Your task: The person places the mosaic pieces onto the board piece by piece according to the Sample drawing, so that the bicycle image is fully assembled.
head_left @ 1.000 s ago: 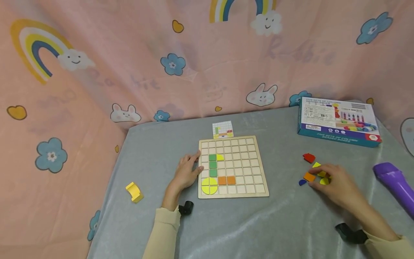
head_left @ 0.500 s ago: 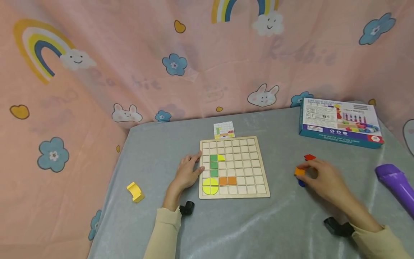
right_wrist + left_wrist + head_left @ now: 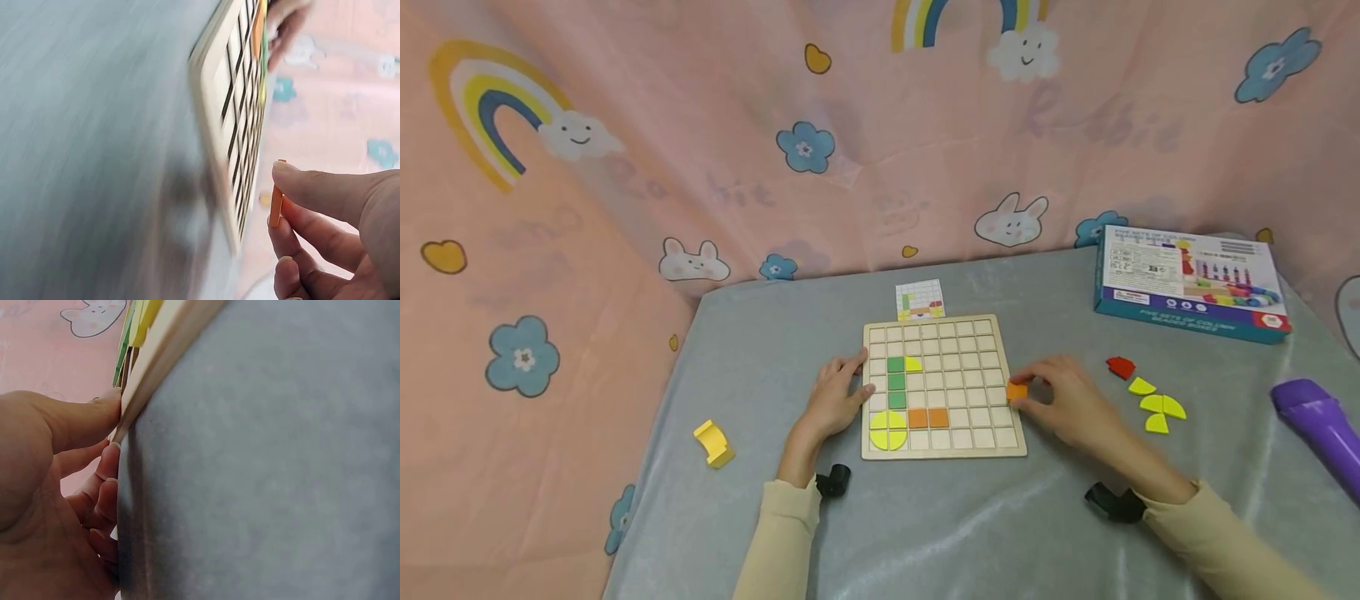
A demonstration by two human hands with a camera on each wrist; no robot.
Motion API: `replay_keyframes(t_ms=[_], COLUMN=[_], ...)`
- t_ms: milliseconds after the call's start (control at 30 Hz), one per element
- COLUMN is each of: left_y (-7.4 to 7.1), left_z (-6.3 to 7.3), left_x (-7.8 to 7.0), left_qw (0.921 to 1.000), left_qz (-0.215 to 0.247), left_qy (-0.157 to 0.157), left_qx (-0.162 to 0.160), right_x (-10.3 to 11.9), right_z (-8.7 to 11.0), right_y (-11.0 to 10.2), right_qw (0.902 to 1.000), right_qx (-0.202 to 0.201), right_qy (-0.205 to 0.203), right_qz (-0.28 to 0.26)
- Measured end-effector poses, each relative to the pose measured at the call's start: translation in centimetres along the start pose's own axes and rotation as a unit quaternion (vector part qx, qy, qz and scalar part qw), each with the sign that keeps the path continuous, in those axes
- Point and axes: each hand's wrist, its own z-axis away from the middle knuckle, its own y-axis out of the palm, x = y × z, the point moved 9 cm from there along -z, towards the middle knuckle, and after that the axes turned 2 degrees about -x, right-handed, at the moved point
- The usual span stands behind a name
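Note:
My right hand (image 3: 1075, 400) pinches an orange square tile (image 3: 1017, 391) between thumb and fingers. It is at the right edge of the wooden grid board (image 3: 966, 457); in the right wrist view the tile (image 3: 277, 206) stands edge-on. My left hand (image 3: 833, 396) touches the board's left edge, its thumb over the rim and its fingers spread along the side. Green squares (image 3: 897, 381) form a column on the board, with a yellow quarter-circle (image 3: 913, 364) beside the top one. Below lie a yellow circle of quarter pieces (image 3: 888, 431) and two orange squares (image 3: 928, 418) in a row.
A small pattern card (image 3: 920, 300) lies behind the board. Loose yellow pieces (image 3: 1152, 404) and a red piece (image 3: 1121, 367) lie to the right. A printed box (image 3: 1191, 283), a purple microphone-like object (image 3: 1315, 437) and a yellow arched block (image 3: 713, 445) sit farther out.
My right hand has picked the orange tile from the loose pieces and carried it left to the board. The dark blue piece is now out of sight. My left hand stays put.

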Motion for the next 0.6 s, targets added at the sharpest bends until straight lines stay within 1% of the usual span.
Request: replay_keyframes(t_ms=[133, 233, 400, 533, 600], left_y=[-0.2, -0.3, -0.3, -0.3, -0.3], left_z=[0.1, 0.1, 0.1, 0.0, 0.0], left_x=[-0.2, -0.3, -0.1, -0.2, -0.1], left_qw=[1.0, 1.0, 1.0, 1.0, 1.0], left_qz=[0.001, 0.001, -0.001, -0.002, -0.002], left_qy=[0.004, 0.007, 0.002, 0.004, 0.007], left_qx=[0.0, -0.003, -0.003, -0.003, -0.003], right_x=[2.0, 3.2, 4.1, 4.6, 4.7], right_z=[-0.7, -1.1, -1.6, -1.8, -1.8], right_y=[1.7, 3.0, 4.8, 5.6, 5.8], right_qw=[0.9995, 0.9989, 0.9979, 0.9969, 0.9967], right_qx=[0.011, 0.02, 0.04, 0.047, 0.052], right_qy=[-0.029, -0.041, -0.051, -0.063, -0.062], right_qz=[-0.009, -0.011, -0.007, -0.004, -0.005])
